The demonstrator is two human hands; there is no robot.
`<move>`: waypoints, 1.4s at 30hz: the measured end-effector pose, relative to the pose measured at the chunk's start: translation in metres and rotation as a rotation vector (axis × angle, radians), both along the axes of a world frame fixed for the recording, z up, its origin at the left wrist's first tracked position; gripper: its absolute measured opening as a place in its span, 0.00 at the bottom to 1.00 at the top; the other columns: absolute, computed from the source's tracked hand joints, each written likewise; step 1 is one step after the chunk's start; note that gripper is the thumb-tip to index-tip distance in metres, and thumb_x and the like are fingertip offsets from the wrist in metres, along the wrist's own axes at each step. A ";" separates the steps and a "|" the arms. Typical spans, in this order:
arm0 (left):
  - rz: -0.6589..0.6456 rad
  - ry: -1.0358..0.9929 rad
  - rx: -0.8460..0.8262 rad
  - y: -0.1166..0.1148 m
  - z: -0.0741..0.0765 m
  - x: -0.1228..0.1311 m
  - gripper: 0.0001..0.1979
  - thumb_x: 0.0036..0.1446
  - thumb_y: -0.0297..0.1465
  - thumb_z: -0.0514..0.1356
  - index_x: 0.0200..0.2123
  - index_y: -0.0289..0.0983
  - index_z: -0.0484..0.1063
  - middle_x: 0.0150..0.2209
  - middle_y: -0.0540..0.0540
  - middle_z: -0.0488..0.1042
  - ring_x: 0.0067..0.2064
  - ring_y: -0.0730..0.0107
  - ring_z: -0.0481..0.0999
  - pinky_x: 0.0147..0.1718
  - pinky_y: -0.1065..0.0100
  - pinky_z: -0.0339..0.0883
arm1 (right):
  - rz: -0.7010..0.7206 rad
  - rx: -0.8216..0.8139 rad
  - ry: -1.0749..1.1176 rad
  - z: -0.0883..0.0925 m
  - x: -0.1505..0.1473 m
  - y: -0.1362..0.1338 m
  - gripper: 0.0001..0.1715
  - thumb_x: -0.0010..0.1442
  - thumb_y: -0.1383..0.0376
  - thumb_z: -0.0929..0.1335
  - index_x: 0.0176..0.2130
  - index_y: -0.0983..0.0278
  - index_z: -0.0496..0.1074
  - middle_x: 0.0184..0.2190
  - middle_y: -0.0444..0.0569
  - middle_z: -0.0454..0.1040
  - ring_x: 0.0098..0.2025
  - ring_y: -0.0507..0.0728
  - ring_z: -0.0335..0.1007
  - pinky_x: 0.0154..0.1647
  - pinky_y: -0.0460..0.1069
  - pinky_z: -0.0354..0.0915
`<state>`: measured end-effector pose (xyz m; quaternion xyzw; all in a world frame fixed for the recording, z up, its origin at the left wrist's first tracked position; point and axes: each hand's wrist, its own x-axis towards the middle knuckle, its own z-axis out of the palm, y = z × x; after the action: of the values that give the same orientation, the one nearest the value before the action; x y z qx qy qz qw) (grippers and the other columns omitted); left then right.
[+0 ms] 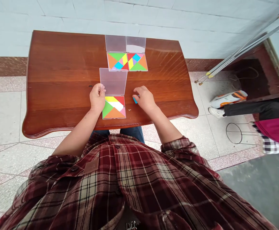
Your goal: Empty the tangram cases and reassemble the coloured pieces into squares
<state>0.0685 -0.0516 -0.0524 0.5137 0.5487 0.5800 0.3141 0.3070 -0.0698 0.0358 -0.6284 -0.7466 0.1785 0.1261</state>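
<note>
In front of me lies a tangram case [114, 117] with yellow, red, green, orange and pink pieces in it. A white gap shows among the pieces. Its clear lid [113, 82] stands raised at the back. My left hand [97, 97] is closed at the lid's left edge, its fingertips partly seen through the plastic. To the right of the case, my right hand [144, 98] hovers low over the table with bent fingers, thumb and forefinger apart. A blue tangram piece [135, 100] shows partly beneath its thumb; the hand hides the rest.
Two more tangram cases [128, 61], filled with coloured pieces and with lids raised, lie side by side farther back on the brown wooden table [65, 73]. Crutches [223, 65] lean at the right. A seated person's leg [245, 109] and a bag [229, 98] are beyond the table.
</note>
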 end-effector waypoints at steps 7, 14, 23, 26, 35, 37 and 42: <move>0.000 0.031 0.004 0.001 -0.004 -0.002 0.05 0.58 0.29 0.57 0.39 0.41 0.69 0.38 0.50 0.76 0.38 0.72 0.78 0.46 0.64 0.75 | 0.398 -0.054 -0.190 0.004 -0.075 -0.004 0.17 0.64 0.68 0.62 0.52 0.64 0.70 0.53 0.55 0.70 0.48 0.60 0.70 0.41 0.51 0.63; 0.003 0.019 -0.004 0.001 -0.003 0.001 0.05 0.58 0.28 0.57 0.39 0.40 0.69 0.37 0.49 0.76 0.37 0.72 0.78 0.45 0.65 0.75 | 0.491 0.012 -0.424 -0.003 -0.081 -0.001 0.21 0.69 0.67 0.55 0.52 0.70 0.70 0.50 0.62 0.71 0.42 0.61 0.72 0.35 0.51 0.59; -0.006 -0.033 -0.012 0.001 -0.003 0.001 0.06 0.57 0.27 0.58 0.39 0.40 0.69 0.38 0.49 0.76 0.36 0.73 0.78 0.44 0.66 0.76 | 0.261 0.059 -0.105 0.009 -0.058 -0.002 0.21 0.66 0.69 0.56 0.47 0.66 0.74 0.45 0.56 0.76 0.45 0.59 0.70 0.41 0.49 0.59; -0.004 -0.039 0.002 0.002 -0.003 0.001 0.04 0.57 0.28 0.58 0.38 0.40 0.69 0.37 0.49 0.76 0.36 0.74 0.78 0.43 0.67 0.76 | 0.130 0.095 0.127 0.007 -0.018 -0.004 0.19 0.64 0.69 0.57 0.42 0.65 0.75 0.41 0.52 0.77 0.42 0.56 0.70 0.43 0.48 0.60; -0.022 -0.010 0.033 0.005 -0.009 -0.004 0.05 0.59 0.32 0.59 0.40 0.40 0.69 0.38 0.49 0.75 0.37 0.74 0.77 0.46 0.65 0.75 | -0.147 0.086 0.045 -0.022 0.045 -0.007 0.12 0.59 0.67 0.62 0.38 0.64 0.74 0.38 0.54 0.76 0.41 0.60 0.69 0.44 0.53 0.65; -0.030 0.001 0.035 0.006 -0.011 -0.005 0.06 0.60 0.34 0.58 0.41 0.40 0.69 0.39 0.48 0.75 0.38 0.72 0.78 0.47 0.63 0.75 | -0.144 0.112 0.001 -0.017 0.033 -0.013 0.14 0.61 0.67 0.62 0.42 0.65 0.74 0.43 0.57 0.75 0.45 0.62 0.69 0.46 0.55 0.65; -0.034 0.018 0.050 0.009 -0.016 -0.006 0.11 0.61 0.40 0.58 0.41 0.39 0.68 0.39 0.47 0.74 0.40 0.70 0.79 0.49 0.60 0.74 | 0.354 -0.091 0.053 0.007 -0.009 -0.031 0.17 0.60 0.71 0.64 0.48 0.64 0.73 0.49 0.54 0.74 0.51 0.60 0.69 0.51 0.52 0.62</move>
<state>0.0625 -0.0429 -0.0679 0.5359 0.5279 0.5835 0.3060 0.2979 -0.1009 0.0424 -0.4874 -0.8331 0.2478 0.0839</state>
